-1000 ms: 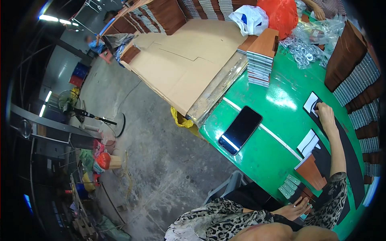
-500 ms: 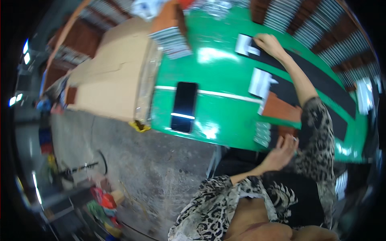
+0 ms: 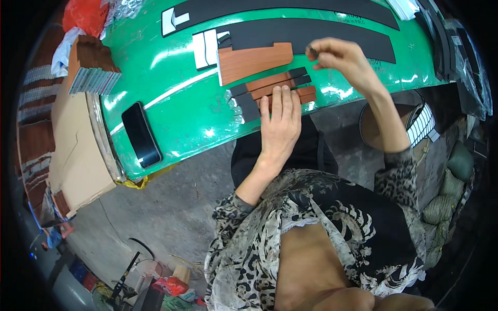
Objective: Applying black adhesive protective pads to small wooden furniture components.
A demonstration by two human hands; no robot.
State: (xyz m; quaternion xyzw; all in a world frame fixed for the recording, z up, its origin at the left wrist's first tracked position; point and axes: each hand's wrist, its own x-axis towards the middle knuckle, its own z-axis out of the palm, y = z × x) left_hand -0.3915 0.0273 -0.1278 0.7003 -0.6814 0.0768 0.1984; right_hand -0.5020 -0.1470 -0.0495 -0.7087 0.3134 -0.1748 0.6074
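Lying under left hand point(image 3: 280, 120): brown strips point(image 3: 268, 81)

Middle's pretty sharp, glossy green tabletop point(image 3: 181, 124) throws white glare, grey concrete floor point(image 3: 181, 217) looks dimmer, fisheye bends edges into near-black corners.

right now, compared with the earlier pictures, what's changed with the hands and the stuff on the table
The right hand has left the white end of the far black strip, moving right and toward the person; its fingers now pinch a small dark piece. The left hand stays on the brown strips. The phone and brown panel lie as before.
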